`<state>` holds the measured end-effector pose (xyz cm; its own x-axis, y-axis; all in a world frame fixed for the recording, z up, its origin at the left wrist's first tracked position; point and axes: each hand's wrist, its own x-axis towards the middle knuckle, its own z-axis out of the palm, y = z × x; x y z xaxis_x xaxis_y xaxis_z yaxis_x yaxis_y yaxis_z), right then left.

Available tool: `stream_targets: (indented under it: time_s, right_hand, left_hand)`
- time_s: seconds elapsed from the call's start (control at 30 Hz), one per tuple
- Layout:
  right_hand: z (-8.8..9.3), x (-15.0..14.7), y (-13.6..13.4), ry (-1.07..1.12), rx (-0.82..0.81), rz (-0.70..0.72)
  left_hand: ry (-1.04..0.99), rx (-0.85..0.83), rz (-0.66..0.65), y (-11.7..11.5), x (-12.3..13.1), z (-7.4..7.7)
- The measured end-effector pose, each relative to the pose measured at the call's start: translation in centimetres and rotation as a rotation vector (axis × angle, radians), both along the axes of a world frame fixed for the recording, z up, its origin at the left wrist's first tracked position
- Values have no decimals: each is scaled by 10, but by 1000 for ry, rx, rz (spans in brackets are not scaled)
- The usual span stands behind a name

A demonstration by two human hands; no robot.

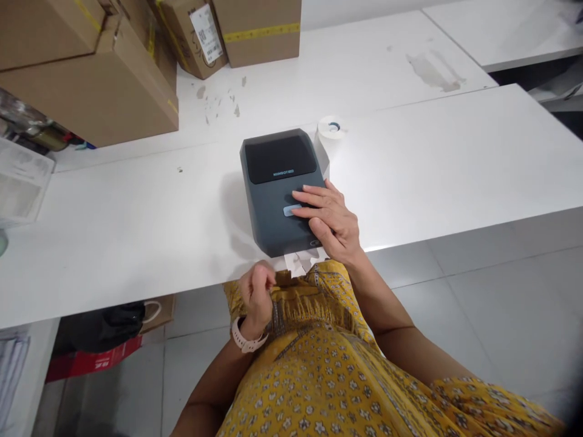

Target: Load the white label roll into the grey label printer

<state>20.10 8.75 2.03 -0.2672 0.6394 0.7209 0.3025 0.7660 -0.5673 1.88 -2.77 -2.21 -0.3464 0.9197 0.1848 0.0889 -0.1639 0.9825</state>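
A dark grey label printer (277, 182) sits on the white table (136, 243) near its front edge. My right hand (330, 221) lies flat on the printer's top, fingers stretched out, a fingertip at the small light button (290, 210). A strip of white labels (298, 262) hangs from the printer's front slot. My left hand (255, 294), with a pale watch on the wrist, is closed in a pinch just below and left of the strip; what it pinches is hidden. A white label roll (331, 128) stands behind the printer.
Cardboard boxes (91, 79) are stacked at the back left, more (255, 30) at the back centre. A clear plastic tray (20, 179) is at the left edge. Under the table lie a black bag (109, 325) and a red box (91, 361). A second white table (501, 27) stands at the far right.
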Motion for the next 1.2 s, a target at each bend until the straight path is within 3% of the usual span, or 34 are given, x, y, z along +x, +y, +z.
stream_targets:
  time_s: [0.1, 0.17, 0.3, 0.5, 0.67, 0.8, 0.93, 1.1, 1.2]
  right_hand:
    - [-1, -3, -1, 16, -25, -25]
    - [-1, -3, -2, 20, -34, -31]
    - [0, -3, -3, -3, -47, -37]
    - [1, -3, -5, 0, -28, -50]
    - [12, 1, -7, -136, -8, -55]
    - [29, 6, -11, -351, 108, -131]
    - [41, 5, -9, -518, 206, -191]
    - [35, 0, 1, -546, 156, -114]
    - [22, 1, -3, -457, 119, -106]
  left_hand:
    - [-136, -361, -440, 0, 6, 9]
    - [-214, -463, -567, 11, 13, 21]
    - [-306, -481, -615, 27, 28, 38]
    - [-324, -378, -711, 25, 30, 31]
    - [-143, -408, -707, 26, 23, 30]
    - [23, -398, -718, 19, 7, 35]
    - [162, -124, -582, 6, -16, 44]
    - [146, 351, -67, 17, -26, 57]
    - [281, 350, 140, 32, -19, 56]
